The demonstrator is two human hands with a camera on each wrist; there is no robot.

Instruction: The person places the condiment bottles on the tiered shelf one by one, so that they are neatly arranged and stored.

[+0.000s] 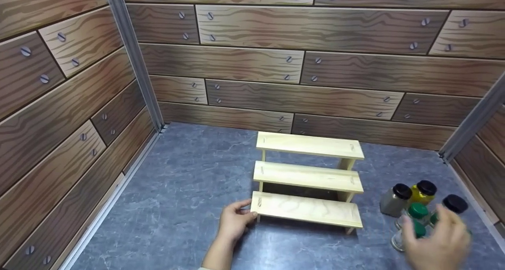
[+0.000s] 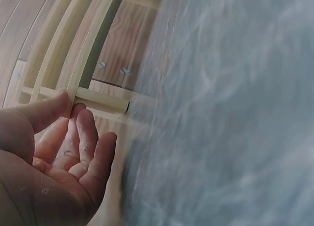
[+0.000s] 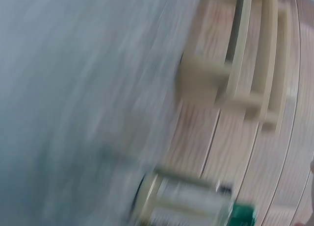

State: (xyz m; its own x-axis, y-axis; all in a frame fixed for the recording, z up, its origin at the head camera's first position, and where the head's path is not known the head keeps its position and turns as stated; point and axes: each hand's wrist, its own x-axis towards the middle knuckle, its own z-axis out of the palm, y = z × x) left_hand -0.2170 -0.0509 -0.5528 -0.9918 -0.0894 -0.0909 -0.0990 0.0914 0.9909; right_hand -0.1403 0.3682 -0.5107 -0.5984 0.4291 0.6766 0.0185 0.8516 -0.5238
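Here, a three-tier wooden rack (image 1: 307, 174) on the grey tabletop (image 1: 189, 183), left of capped jars (image 1: 417, 210), the left hand (image 1: 232, 222) pinching the left end of its lowest shelf (image 1: 307, 209), the blurred right hand (image 1: 440, 238) spread at the jars' near side

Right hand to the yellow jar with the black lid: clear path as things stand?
Probably yes, from above: the yellow jar shows its black lid uncovered. Coming in low from where the right hand is, likely no: green-lidded jars stand between.
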